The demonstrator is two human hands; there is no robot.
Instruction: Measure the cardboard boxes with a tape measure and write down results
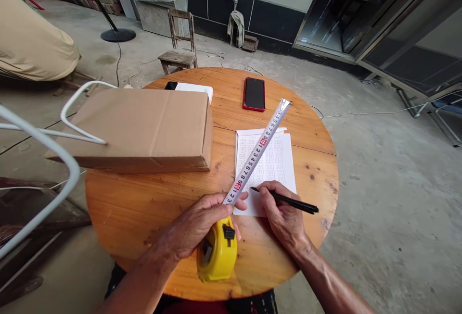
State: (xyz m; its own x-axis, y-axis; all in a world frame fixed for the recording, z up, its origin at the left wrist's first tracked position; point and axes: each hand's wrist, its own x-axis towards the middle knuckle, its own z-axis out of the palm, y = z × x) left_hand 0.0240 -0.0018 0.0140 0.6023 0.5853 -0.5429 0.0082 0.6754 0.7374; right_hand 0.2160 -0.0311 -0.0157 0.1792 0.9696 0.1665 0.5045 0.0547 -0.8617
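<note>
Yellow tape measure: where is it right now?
In the head view, the yellow tape measure is at lower centre, in the left hand, left of the black pen; its blade slants up and right over the paper.

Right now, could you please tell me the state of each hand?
Left hand: closed, holding the tape measure, its blade extended.
Right hand: closed, holding the black pen.

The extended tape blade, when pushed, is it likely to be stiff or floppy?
Probably fairly stiff lengthwise: the tape blade runs straight from the left hand. It might buckle under a sideways push, being long and narrow. The metal hook at its tip could snag if dragged across the paper.
</note>
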